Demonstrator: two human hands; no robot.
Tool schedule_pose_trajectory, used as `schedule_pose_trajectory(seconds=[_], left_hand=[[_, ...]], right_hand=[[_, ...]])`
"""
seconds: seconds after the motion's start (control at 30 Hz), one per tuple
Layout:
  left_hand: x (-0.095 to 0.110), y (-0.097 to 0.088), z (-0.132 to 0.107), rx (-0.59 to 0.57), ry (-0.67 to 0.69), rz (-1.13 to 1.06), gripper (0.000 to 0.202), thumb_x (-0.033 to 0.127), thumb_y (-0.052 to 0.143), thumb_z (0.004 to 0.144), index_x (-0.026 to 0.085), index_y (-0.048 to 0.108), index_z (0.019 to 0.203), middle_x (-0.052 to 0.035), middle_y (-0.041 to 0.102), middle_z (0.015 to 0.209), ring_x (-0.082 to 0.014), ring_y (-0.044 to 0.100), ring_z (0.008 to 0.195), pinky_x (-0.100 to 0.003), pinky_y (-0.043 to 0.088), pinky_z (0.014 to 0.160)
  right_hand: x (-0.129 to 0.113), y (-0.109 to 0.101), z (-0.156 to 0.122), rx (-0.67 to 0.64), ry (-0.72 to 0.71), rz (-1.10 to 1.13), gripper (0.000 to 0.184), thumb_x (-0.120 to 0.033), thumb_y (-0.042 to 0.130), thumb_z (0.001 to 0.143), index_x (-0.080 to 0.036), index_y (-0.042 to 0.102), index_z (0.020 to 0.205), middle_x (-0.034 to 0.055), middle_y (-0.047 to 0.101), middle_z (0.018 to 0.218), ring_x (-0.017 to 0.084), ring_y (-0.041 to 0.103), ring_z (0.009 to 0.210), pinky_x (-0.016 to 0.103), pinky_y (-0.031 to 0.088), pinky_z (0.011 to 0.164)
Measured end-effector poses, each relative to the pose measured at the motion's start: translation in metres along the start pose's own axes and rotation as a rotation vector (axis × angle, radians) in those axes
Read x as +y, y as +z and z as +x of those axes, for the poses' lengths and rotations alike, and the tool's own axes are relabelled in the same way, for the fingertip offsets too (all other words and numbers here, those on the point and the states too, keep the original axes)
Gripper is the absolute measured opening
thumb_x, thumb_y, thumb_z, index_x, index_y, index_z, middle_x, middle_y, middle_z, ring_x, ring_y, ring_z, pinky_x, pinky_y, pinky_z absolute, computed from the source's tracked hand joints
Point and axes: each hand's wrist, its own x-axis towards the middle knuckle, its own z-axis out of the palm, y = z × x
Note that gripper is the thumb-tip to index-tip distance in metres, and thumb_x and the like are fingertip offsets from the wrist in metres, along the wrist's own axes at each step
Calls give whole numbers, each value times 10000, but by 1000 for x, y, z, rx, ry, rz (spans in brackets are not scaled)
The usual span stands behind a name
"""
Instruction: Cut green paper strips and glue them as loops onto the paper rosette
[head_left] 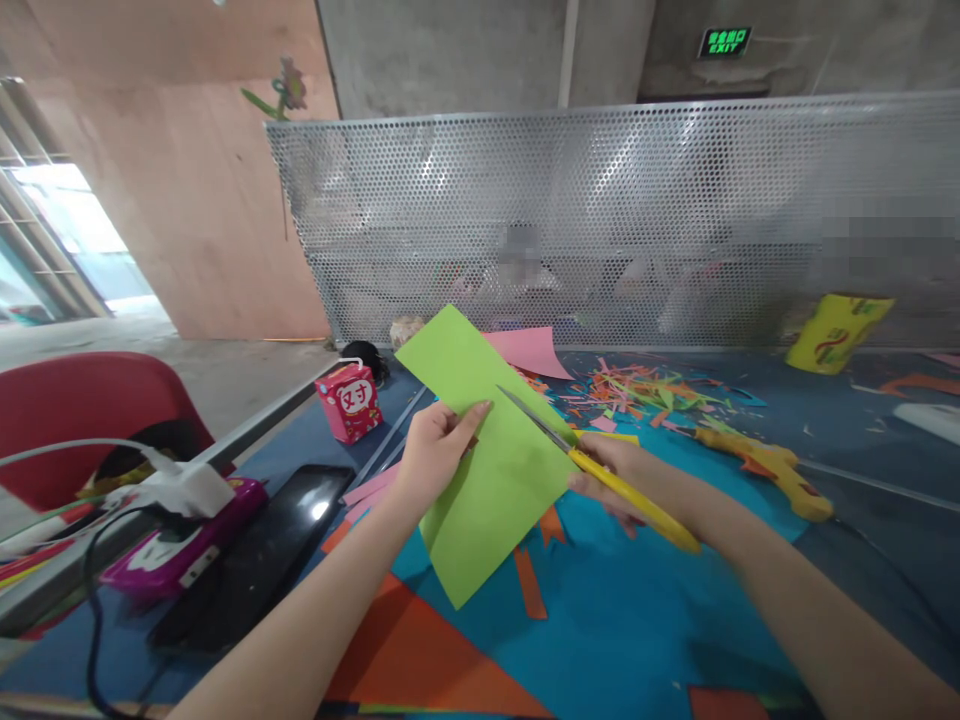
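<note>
My left hand [435, 450] pinches the left edge of a light green paper sheet [491, 470], holding it tilted above the table. My right hand [622, 475] grips yellow-handled scissors [600, 470]; their metal blades lie across the sheet's right side, pointing up and left. Blue and orange paper sheets [600, 620] lie under both hands.
A pile of coloured paper scraps [645, 390] and a pink sheet [529, 350] lie behind. A yellow glue gun [765, 465] is at right, a red carton [349, 400], black tablet [262, 550] and power strip [180, 485] at left. A perforated metal screen [600, 220] bounds the table.
</note>
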Motion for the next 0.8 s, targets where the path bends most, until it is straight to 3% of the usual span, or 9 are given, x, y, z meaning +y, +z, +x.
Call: schedule_pose_trajectory(seconds=[0.27,0.4,0.6,0.7,0.8], left_hand=[[4,0,0,-18,-25,-112,338,469,577,685,148,543,588,51,460,431,-55,360,358,-169,271,340],[5,0,-2,-50,-32,-147,320,464,576,690,147,579,642,24,550,508,-82,452,411,-185,346,381],[-2,2,-1,-83,64,-59,344,463,571,696,149,527,563,51,424,428,-63,363,389,-186,292,383],[-3,2,-1,-88,48,-36,351,477,559,701,149,532,577,52,409,427,-62,341,382,-190,262,370],[-4,2,-1,-90,31,-58,361,488,555,700,149,534,576,49,416,429,-64,339,378,-198,257,371]], right_hand=[[-10,2,0,35,54,17,334,-455,569,696,-202,367,778,-114,361,473,51,355,249,192,294,246],[-7,3,1,63,41,-17,350,-466,583,682,-204,363,756,-93,398,536,42,376,289,192,319,269],[-2,6,0,55,-82,-13,339,-476,524,723,-189,405,860,-53,450,650,52,435,380,212,401,339],[-5,5,-1,28,-71,-6,378,-486,505,732,-181,404,930,-71,437,575,62,429,349,207,374,319],[-8,5,-1,33,-12,21,379,-494,536,707,-187,395,877,-100,391,484,67,409,307,198,332,292]])
